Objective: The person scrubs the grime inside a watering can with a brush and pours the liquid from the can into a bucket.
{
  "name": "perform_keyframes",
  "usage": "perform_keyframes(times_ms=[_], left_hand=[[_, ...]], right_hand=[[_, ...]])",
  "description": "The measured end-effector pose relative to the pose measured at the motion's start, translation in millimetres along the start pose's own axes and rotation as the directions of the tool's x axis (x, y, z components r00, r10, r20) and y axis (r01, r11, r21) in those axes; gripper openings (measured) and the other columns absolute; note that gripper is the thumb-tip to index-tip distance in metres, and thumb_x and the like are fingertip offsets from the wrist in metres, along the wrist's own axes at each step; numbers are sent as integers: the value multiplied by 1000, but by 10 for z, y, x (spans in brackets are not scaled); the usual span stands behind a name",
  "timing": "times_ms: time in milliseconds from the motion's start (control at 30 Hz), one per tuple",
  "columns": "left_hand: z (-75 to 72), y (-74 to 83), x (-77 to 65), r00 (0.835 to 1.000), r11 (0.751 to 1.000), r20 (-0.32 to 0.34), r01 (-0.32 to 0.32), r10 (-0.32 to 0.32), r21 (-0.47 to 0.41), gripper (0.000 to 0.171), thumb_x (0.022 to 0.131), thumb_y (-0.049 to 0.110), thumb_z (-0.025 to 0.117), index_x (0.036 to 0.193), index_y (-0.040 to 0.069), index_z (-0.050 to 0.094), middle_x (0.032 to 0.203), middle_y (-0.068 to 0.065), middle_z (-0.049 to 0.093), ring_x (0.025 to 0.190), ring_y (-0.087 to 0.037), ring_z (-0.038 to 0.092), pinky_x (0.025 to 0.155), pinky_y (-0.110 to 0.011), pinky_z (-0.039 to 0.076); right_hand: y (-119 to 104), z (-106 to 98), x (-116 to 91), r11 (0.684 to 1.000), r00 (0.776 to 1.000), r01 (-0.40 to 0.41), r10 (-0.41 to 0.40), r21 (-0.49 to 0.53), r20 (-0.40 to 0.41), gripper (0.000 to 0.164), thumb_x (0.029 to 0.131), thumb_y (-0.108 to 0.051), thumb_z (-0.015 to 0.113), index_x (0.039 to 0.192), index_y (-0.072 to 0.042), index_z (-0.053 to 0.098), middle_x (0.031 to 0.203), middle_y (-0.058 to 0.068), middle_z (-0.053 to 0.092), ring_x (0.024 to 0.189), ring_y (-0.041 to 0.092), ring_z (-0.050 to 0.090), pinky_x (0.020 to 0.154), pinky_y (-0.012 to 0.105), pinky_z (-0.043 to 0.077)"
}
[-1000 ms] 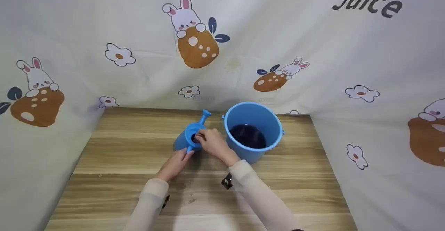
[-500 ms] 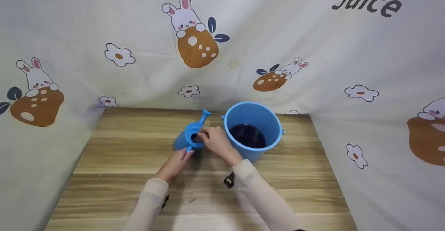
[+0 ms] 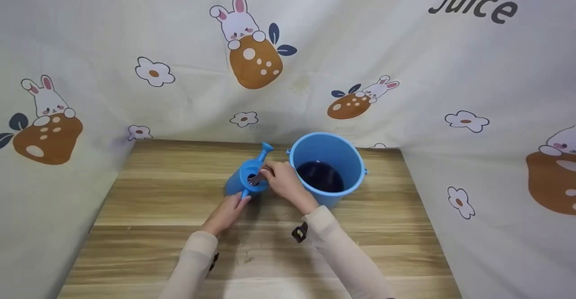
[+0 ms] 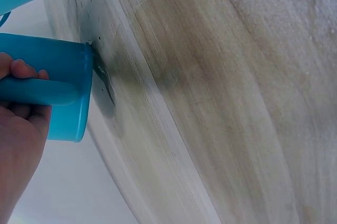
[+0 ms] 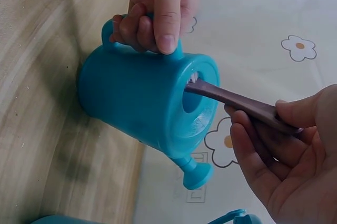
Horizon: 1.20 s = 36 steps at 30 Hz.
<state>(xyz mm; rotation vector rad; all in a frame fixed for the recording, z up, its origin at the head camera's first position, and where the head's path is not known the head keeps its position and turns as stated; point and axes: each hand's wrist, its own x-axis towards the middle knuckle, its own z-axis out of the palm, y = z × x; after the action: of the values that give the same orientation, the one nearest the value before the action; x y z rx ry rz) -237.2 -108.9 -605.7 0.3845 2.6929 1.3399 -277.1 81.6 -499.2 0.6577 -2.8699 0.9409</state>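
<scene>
A small blue watering can [image 3: 234, 184] stands on the wooden table, its spout pointing away. My left hand [image 3: 226, 212] grips its handle [image 4: 47, 91], the fingers wrapped round it in both wrist views. A dark brown brush [image 5: 239, 103] with white bristles is pinched between the thumb and fingers of my right hand [image 5: 289, 155]. Its bristle end lies at the round hole in the can's top, partly inside the rim, and the handle slants out toward my right hand. The inside of the can is mostly hidden.
To the right of the can stands a blue bucket [image 3: 321, 200] with dark liquid [image 3: 320, 176] in it. Water drops [image 3: 248, 258] lie on the wooden table [image 3: 153, 245]. A printed cloth [image 3: 180, 29] hangs around the back and sides.
My right hand has drawn back slightly up and to the right, and more of the brush shows, with its bristles now visible at the hole. The left hand and can stay put.
</scene>
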Motion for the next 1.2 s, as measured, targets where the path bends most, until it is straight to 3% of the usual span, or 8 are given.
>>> perform_keyframes(times_ms=[467, 667, 933, 1200], left_hand=[[22, -25, 11, 999, 999, 18, 36, -35, -25, 30, 107, 27, 47, 87, 5, 53, 72, 3, 41, 65, -11, 41, 63, -27, 37], [15, -25, 4, 999, 998, 20, 44, -44, -39, 30, 107, 26, 47, 88, 4, 54, 72, 3, 41, 66, -12, 42, 63, -27, 37], [14, -37, -4, 1000, 1000, -5, 1, -1, -30, 30, 106, 27, 48, 83, 8, 51, 70, 4, 39, 64, -9, 40, 64, -25, 36], [13, -19, 4, 1000, 999, 10, 19, -19, -31, 29, 107, 25, 46, 87, 5, 53, 71, 3, 41, 64, -10, 41, 63, -26, 37]], right_hand=[[1, 27, -2, 1000, 1000, -6, 6, 11, -1, 18, 101, -21, 59, 94, -10, 70, 84, 5, 71, 71, 10, 58, 66, 27, 49], [-10, 68, -4, 1000, 1000, 4, -4, -9, 8, 18, 102, -22, 58, 96, -9, 70, 87, 6, 73, 74, 14, 63, 68, 28, 50], [1, 171, -7, 998, 1000, -3, 4, -66, 8, 18, 101, -23, 59, 101, -11, 73, 90, 4, 75, 81, 18, 70, 76, 34, 54], [6, 254, -7, 999, 1000, -11, 12, -46, 25, 18, 101, -24, 60, 101, -12, 74, 94, 4, 75, 84, 18, 71, 76, 32, 56]])
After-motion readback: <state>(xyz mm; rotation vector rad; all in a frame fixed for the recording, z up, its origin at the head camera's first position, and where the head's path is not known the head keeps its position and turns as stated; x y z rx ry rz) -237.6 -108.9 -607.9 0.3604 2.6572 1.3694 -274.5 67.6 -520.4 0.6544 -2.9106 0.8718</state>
